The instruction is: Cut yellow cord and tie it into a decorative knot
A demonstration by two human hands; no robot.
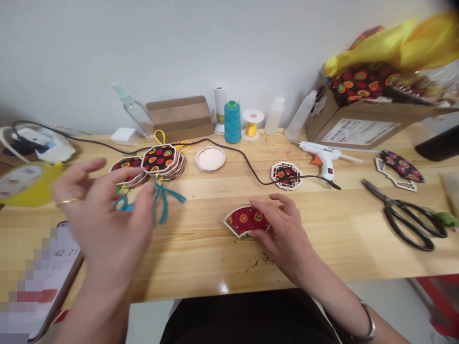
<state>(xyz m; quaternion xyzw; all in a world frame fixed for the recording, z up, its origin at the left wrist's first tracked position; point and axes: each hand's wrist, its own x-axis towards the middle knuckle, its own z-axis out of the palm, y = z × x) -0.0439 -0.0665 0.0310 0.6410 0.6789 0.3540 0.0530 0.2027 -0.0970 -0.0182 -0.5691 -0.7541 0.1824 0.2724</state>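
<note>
My right hand [287, 234] grips the right end of a fan-shaped piece [243, 220] with dark red patterned fabric and a pale rim, low over the wooden table. My left hand [107, 210] is raised at the left, slightly blurred, its fingers apart and nothing seen between them. Behind it are two stacks of patterned pendants [160, 159] with yellow loops and teal ribbons. An octagonal framed piece [286, 175] lies beyond my right hand, and a round pale frame [210, 159] lies behind the fan-shaped piece.
A white glue gun [324, 155] and black-handled scissors [409, 220] lie at the right. A black cable [247, 165] crosses the table. Teal thread [232, 123], bottles and an open cardboard box [353, 124] line the back. A phone [57, 272] is at the left.
</note>
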